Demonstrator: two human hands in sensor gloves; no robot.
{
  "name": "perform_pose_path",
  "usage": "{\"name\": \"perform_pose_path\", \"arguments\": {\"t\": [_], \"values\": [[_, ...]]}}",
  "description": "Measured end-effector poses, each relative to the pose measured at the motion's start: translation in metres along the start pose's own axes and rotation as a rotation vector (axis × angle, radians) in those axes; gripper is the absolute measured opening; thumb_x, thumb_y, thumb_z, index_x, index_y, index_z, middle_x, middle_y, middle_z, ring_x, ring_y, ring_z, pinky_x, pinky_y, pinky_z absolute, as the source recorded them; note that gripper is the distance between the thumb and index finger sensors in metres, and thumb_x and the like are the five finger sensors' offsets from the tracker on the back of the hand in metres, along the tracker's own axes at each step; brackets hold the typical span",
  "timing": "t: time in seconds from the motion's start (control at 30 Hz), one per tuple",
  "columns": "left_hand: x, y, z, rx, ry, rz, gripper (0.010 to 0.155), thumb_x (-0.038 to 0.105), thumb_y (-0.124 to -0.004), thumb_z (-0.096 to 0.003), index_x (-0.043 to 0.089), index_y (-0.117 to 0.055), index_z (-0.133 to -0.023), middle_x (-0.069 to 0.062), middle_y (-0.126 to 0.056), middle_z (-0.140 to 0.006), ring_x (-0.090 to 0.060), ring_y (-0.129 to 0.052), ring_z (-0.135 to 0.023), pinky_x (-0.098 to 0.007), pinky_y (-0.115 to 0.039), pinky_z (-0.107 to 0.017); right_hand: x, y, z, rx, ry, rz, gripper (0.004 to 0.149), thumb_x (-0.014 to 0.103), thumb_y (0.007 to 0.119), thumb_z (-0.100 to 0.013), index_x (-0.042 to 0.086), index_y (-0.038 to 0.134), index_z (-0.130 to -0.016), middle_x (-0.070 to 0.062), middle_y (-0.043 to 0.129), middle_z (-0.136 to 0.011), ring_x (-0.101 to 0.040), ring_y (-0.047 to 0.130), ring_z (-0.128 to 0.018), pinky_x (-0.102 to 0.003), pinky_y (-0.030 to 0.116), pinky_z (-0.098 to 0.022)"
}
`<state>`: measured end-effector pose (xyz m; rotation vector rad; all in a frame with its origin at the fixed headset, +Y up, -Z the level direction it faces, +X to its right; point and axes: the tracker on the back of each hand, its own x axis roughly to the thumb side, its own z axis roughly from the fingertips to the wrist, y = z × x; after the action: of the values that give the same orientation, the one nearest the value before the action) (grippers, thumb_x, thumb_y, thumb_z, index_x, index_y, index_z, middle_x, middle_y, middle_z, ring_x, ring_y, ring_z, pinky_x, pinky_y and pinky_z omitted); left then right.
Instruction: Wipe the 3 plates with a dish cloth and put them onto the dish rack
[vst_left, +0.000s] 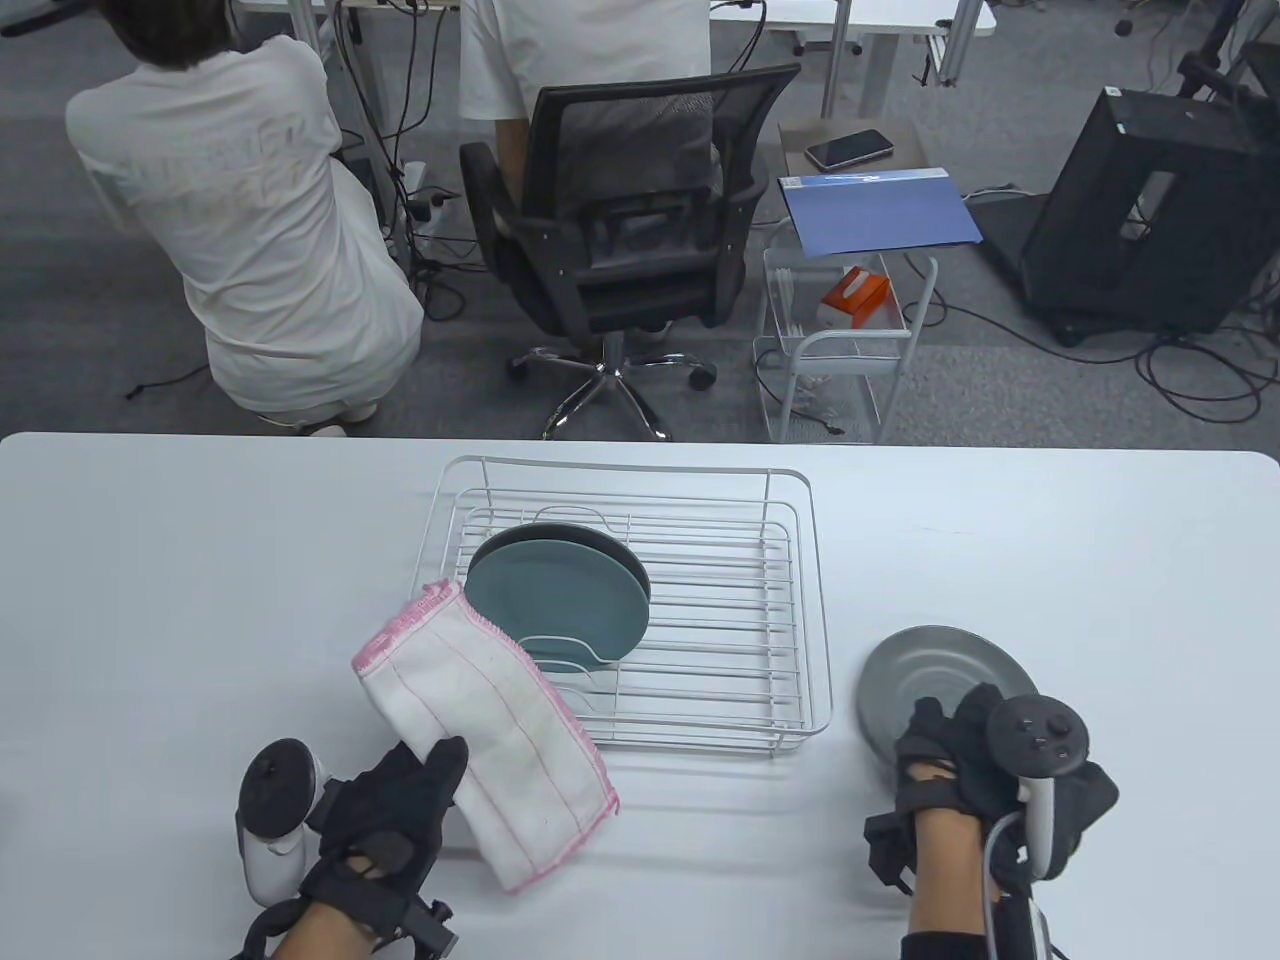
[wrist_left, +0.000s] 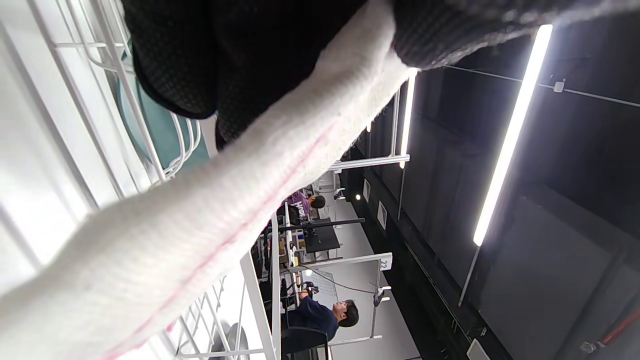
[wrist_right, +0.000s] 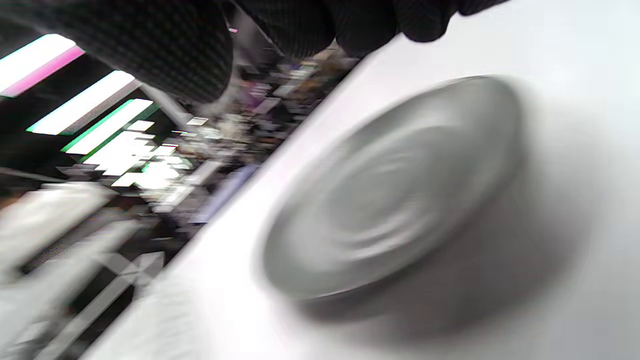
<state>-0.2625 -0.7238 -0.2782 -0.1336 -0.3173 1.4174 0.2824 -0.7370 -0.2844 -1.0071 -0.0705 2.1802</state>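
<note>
An office-like lab space — grey carpet with trailing cables (vst_left: 1180, 350), a mesh office chair (vst_left: 620, 230), desks with seated people (wrist_left: 320, 315), and ceiling strip lights (wrist_left: 510, 135) — around a white table (vst_left: 1050, 560).

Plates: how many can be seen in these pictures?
3. Two teal plates stand one behind the other in the dish rack; a grey plate lies on the table under the right hand.

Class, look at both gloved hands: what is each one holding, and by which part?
The left hand grips the dish cloth at its near edge. The right hand lies over the grey plate's near rim; a true grip cannot be told.
</note>
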Motion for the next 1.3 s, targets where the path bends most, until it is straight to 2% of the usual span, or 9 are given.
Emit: {"name": "perform_pose_path", "arguments": {"t": [0.07,0.27,0.43,0.6,0.73,0.87,1.03,1.17,1.3], "values": [[-0.001,0.002,0.0,0.015,0.005,-0.009,0.053,0.047,-0.067,-0.0585,0.021,-0.062,-0.104,-0.01,-0.09,-0.096,-0.028,-0.105,-0.076,-0.052,-0.076,-0.065,-0.017,-0.002,-0.01,-0.022,0.116,0.056,0.076,0.042,0.077,-0.049,0.001,0.037,-0.099,-0.029,0.032,-0.099,-0.054,0.032,-0.087,-0.068,0.032,-0.061],[0.0,0.003,0.0,0.013,-0.001,0.021,0.053,0.048,-0.068,-0.0587,0.022,-0.062,-0.104,-0.01,-0.09,-0.096,-0.028,-0.105,-0.075,-0.053,-0.077,-0.064,-0.055,0.005,-0.029,0.041,0.343,0.132,0.077,0.047,0.077,-0.048,0.001,0.038,-0.096,-0.027,0.029,-0.098,-0.053,0.033,-0.086,-0.066,0.04,-0.061],[-0.001,0.003,0.0,0.012,0.002,0.003,0.053,0.048,-0.068,-0.0587,0.022,-0.062,-0.104,-0.01,-0.09,-0.096,-0.029,-0.105,-0.075,-0.053,-0.077,-0.064,-0.05,0.008,-0.037,0.043,0.35,0.206,0.068,0.052,0.077,-0.048,0.003,0.055,-0.089,-0.025,0.027,-0.099,-0.052,0.032,-0.086,-0.065,0.039,-0.062],[-0.001,0.001,0.0,0.002,0.003,0.0,0.053,0.048,-0.069,-0.0588,0.022,-0.062,-0.104,-0.011,-0.09,-0.096,-0.029,-0.105,-0.075,-0.053,-0.076,-0.064,-0.048,0.016,-0.042,0.034,0.395,0.152,0.062,0.046,0.08,-0.046,0.002,0.057,-0.084,-0.023,0.018,-0.1,-0.052,0.021,-0.087,-0.066,0.029,-0.063],[-0.001,0.001,0.0,-0.006,0.0,-0.005,0.053,0.048,-0.069,-0.0587,0.021,-0.063,-0.104,-0.011,-0.09,-0.096,-0.029,-0.105,-0.075,-0.053,-0.076,-0.063,-0.05,0.015,-0.042,-0.055,0.447,0.075,0.056,0.039,0.08,-0.044,-0.002,0.063,-0.078,-0.021,0.021,-0.1,-0.049,0.021,-0.087,-0.064,0.03,-0.063],[-0.001,0.0,-0.001,-0.013,0.002,-0.014,0.053,0.048,-0.069,-0.0587,0.021,-0.063,-0.104,-0.011,-0.09,-0.096,-0.03,-0.105,-0.075,-0.053,-0.076,-0.063,-0.051,0.012,-0.043,-0.081,0.454,-0.003,0.05,0.035,0.08,-0.042,-0.003,0.067,-0.073,-0.022,0.024,-0.099,-0.048,0.022,-0.087,-0.063,0.03,-0.063],[0.0,0.0,-0.001,-0.009,-0.004,0.001,0.05,0.047,-0.072,-0.0585,0.029,-0.065,-0.105,-0.011,-0.091,-0.096,-0.031,-0.106,-0.074,-0.054,-0.077,-0.063,-0.048,0.0,-0.04,-0.09,0.407,-0.294,0.046,0.029,0.078,-0.043,-0.004,0.067,-0.072,-0.023,0.038,-0.097,-0.048,0.039,-0.086,-0.063,0.042,-0.062],[0.001,-0.001,0.0,-0.005,-0.015,-0.025,0.049,0.048,-0.074,-0.0583,0.033,-0.067,-0.105,-0.01,-0.092,-0.096,-0.031,-0.105,-0.075,-0.054,-0.077,-0.063,-0.039,-0.007,-0.036,-0.108,0.286,-0.394,0.045,0.028,0.073,-0.044,-0.006,0.063,-0.072,-0.026,0.041,-0.093,-0.048,0.061,-0.079,-0.063,0.059,-0.056],[0.001,0.001,0.0,0.01,-0.015,-0.041,0.049,0.049,-0.075,-0.0582,0.034,-0.067,-0.105,-0.01,-0.092,-0.096,-0.031,-0.105,-0.075,-0.054,-0.077,-0.063,-0.023,-0.013,-0.026,-0.103,0.183,-0.553,0.045,0.028,0.07,-0.045,-0.006,0.059,-0.073,-0.027,0.037,-0.092,-0.049,0.065,-0.076,-0.063,0.061,-0.054]]}}
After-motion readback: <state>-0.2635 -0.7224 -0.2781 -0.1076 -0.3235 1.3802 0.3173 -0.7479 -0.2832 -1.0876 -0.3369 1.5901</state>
